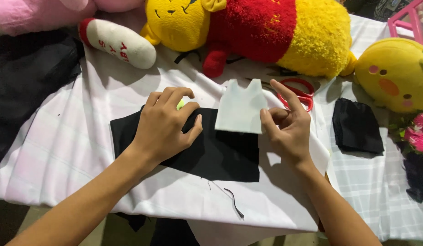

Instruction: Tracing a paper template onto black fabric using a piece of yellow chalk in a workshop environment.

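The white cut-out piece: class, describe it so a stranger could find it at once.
Start at the big yellow plush bear in a red top. Below it, the right hand pinches a white cut-out piece over the black cloth. Unlike the plain fabrics around it, its top edge is notched.
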